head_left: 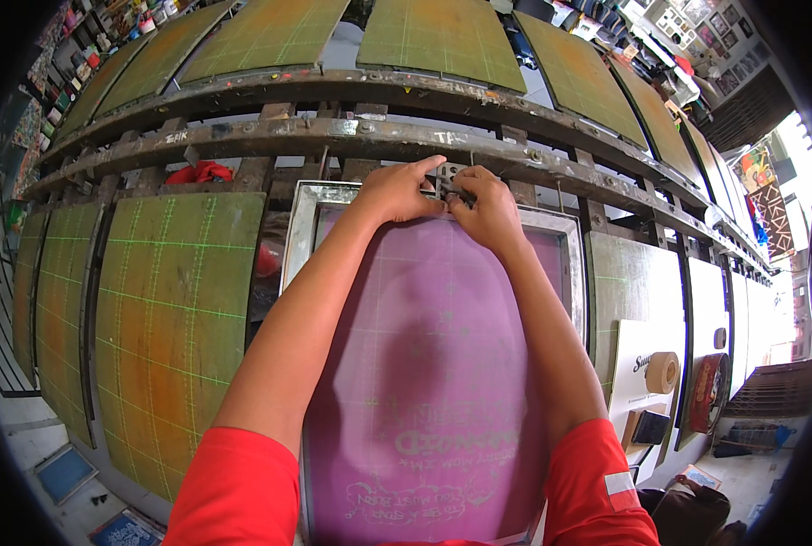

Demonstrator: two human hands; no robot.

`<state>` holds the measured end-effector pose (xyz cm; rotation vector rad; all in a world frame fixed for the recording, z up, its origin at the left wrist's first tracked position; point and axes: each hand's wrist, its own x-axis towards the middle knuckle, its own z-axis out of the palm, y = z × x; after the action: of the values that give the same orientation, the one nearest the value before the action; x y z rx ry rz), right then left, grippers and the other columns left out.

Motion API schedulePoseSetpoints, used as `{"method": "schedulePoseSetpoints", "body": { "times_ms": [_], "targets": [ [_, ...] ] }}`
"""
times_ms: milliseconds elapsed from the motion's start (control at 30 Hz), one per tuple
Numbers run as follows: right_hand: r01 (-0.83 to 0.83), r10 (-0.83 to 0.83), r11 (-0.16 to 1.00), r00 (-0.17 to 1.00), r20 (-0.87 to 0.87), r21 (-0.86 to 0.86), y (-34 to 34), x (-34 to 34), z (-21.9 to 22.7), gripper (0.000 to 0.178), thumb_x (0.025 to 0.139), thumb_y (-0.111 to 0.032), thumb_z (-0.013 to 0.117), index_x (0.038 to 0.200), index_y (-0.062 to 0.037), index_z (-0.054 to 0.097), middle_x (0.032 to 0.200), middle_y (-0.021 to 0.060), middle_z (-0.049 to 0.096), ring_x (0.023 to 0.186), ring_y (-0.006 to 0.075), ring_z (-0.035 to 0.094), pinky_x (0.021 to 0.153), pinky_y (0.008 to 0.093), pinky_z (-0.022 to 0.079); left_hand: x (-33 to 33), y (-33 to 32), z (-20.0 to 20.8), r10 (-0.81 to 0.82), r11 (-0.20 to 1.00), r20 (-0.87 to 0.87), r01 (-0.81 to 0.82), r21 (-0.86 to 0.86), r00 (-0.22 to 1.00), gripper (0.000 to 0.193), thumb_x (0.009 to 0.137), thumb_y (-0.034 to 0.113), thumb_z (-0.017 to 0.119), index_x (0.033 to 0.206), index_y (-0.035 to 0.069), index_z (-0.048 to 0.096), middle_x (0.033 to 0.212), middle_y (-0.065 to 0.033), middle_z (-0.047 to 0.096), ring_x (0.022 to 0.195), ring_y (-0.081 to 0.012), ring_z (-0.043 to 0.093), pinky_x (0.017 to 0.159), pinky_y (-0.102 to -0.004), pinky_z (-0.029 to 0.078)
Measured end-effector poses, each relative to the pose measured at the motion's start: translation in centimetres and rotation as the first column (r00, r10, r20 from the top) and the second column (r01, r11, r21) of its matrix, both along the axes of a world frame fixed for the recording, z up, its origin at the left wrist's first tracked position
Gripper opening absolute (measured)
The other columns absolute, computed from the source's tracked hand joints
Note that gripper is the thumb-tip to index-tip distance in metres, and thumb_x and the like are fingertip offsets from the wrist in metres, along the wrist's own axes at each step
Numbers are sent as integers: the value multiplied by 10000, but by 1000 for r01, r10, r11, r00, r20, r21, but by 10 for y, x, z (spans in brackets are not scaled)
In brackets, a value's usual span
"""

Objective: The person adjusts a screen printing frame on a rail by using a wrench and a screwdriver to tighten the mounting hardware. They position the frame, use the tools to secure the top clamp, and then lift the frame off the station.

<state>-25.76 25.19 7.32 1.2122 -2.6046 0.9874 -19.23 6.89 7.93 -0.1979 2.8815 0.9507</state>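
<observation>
At the far edge of a metal-framed purple screen, the left hand spread thumb and forefinger; the right hand curled, pinch unclear. Green gridded boards lay beyond.

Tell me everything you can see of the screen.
The screen is purple mesh in a rectangular, worn, metallic-looking frame. Faint pale lettering marks its near part. It lies roughly flat, far end toward a dark rail. The left hand and right hand are at that end; whether they grip the frame is unclear. Forearms hide parts.
</observation>
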Motion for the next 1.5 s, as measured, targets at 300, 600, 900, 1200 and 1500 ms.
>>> {"method": "schedulePoseSetpoints", "body": {
  "times_ms": [300, 600, 900, 1200, 1500],
  "targets": [
    [-21, 21, 997, 1000, -6, -73, -1, 4, -5, 214, 777, -103, 720, 989, -75, 711, 1053, 80, 677, 919, 331, 666, 804, 415, 525, 1, 0, 1, -1, 1000, 3, 1, 6, 1000, 910, 688, 465, 801, 1496, 286, 423, 1174, -62, 703, 1107, -278, 653, 937, -401, 505],
    [62, -60, 997, 997, 47, -45, -6, 5, 0, 267, 774, -193, 758, 1013, -82, 713, 1032, 73, 680, 928, 317, 672, 770, 413, 520, 1, -1, -3, 24, 999, -15, -23, 29, 1000, 905, 691, 457, 799, 1497, 279, 427, 1118, -53, 710, 1032, -270, 668, 880, -390, 514],
    [169, -171, 985, 981, 95, 30, -12, 8, -1, 252, 785, -194, 738, 1012, -83, 733, 1048, 75, 694, 950, 312, 675, 796, 398, 522, 0, -1, -4, 16, 1000, -21, -16, 21, 1000, 920, 687, 452, 807, 1504, 282, 420, 1118, -55, 714, 1037, -268, 668, 889, -388, 511],
    [74, -67, 996, 986, 150, -44, -4, -4, -8, 298, 761, -284, 791, 977, -86, 737, 1010, 97, 706, 925, 322, 685, 785, 415, 523, 1, 0, 2, 13, 999, 12, -13, 44, 1000, 931, 686, 457, 810, 1508, 275, 412, 1174, -56, 705, 1098, -271, 652, 928, -400, 508],
    [30, -15, 997, 979, 205, -66, 1, -11, -8, 231, 791, -177, 759, 1004, -90, 727, 1065, 100, 696, 985, 318, 668, 822, 403, 516, -1, 3, 1, 14, 999, -16, -14, 29, 1000, 932, 688, 450, 817, 1508, 272, 410, 1153, -54, 710, 1057, -275, 665, 913, -396, 508]
  ]
}}
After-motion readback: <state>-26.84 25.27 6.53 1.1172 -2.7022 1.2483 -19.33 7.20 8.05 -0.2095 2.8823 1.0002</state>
